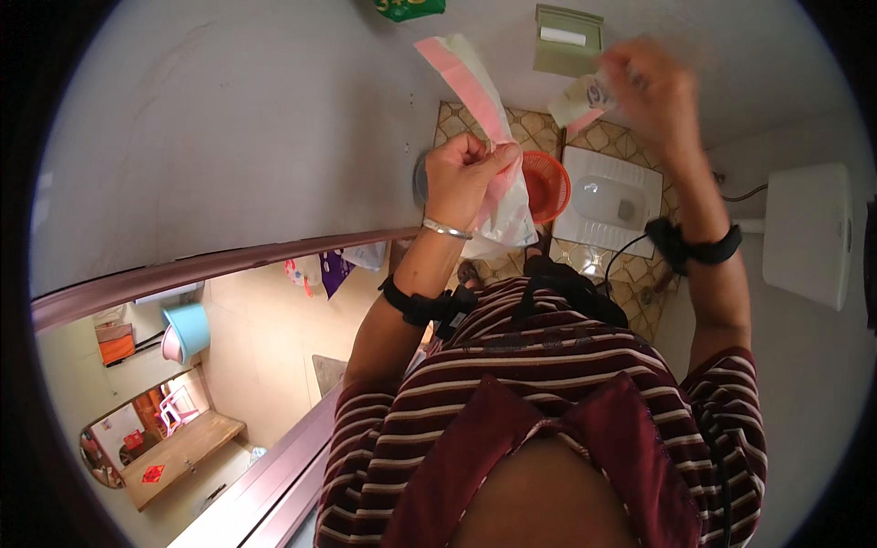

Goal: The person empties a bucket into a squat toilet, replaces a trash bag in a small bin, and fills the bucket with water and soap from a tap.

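My left hand (460,179), with a silver bangle at the wrist, pinches a pink and white plastic bag (508,214). One long strip of it sticks up above the fingers, and the rest hangs crumpled below them. Up and to the right, my right hand (654,96) is blurred by motion. A separate-looking piece of pink and white plastic (581,103) with dark printing extends from its fingers; whether it is fully parted from the bag cannot be told. Below my left hand, partly hidden by the bag, a red plastic basket (548,188) stands on the floor.
A white squat toilet (610,154) is set into the patterned tile floor (473,120). A green paper holder (569,58) is on the far wall, and a white cistern (808,236) hangs at right. To the left, a doorway frame (226,260) borders a lit room with a blue basin (190,325).
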Available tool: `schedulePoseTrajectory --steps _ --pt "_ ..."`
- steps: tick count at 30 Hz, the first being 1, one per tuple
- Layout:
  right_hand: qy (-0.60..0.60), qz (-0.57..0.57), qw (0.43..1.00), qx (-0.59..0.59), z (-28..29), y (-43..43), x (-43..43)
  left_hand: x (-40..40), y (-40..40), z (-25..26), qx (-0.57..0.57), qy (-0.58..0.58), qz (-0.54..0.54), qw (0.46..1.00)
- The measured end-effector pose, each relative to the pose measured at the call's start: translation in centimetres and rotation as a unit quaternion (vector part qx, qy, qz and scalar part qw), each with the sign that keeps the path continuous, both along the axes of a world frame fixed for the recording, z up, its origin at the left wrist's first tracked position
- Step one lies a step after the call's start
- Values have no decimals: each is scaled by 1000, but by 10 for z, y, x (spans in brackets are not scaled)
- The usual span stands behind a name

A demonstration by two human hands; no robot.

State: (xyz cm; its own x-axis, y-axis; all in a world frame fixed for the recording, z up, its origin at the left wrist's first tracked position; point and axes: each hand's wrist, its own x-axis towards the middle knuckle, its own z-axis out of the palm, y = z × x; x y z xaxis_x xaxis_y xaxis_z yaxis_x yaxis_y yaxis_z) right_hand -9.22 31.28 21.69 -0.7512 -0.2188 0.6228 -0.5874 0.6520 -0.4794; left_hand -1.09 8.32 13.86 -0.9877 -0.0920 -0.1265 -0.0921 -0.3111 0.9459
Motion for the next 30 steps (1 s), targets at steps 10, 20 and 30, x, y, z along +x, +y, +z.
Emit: schedulePoseTrajectory --steps 10,20,30 --pt "-563 51 788 -244 -143 46 45 -14 59 -60 -144 -146 -64 977" --pt "-552 -170 758 -303 -240 158 72 -18 1 -149 -182 -274 40 943" --pt "-525 -72 569 -629 -236 173 59 -52 24 -139 20 -291 86 953"
